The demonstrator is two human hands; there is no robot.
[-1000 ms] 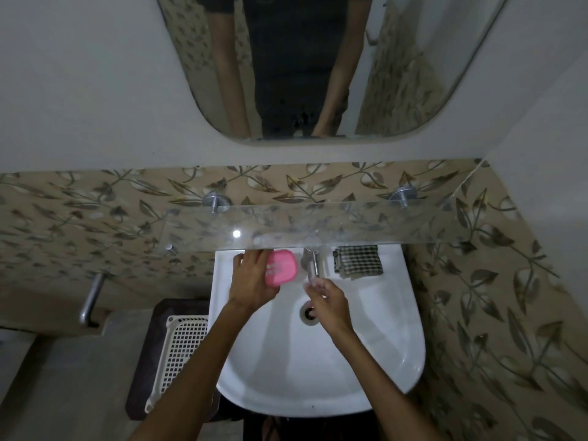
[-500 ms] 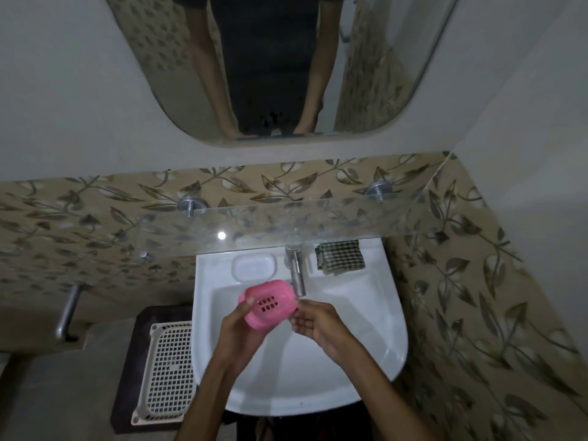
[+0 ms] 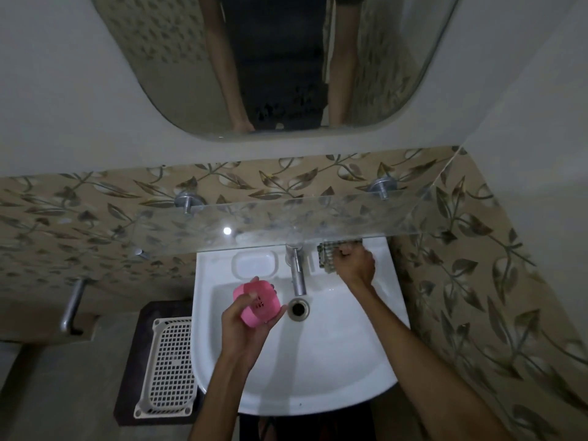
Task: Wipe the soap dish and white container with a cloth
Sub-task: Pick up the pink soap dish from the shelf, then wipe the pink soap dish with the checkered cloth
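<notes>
My left hand (image 3: pixel 245 326) grips a pink soap dish (image 3: pixel 259 302) with small drain holes, holding it over the left part of the white sink (image 3: pixel 318 361). A white container (image 3: pixel 254 265) sits on the sink's back ledge, left of the tap. My right hand (image 3: pixel 354 265) reaches to the back right ledge, its curled fingers on the checked cloth (image 3: pixel 327 257). The hand covers most of the cloth, and the glass shelf overlaps its top edge.
A metal tap (image 3: pixel 296 272) stands at the back middle of the sink, above the drain (image 3: pixel 298 308). A glass shelf (image 3: pixel 286 222) juts out over the ledge. A white perforated basket (image 3: pixel 170 366) sits on a dark stand at the left.
My right hand left the pink soap dish and moved up right onto the checked cloth. My left hand lowered the dish slightly over the basin.
</notes>
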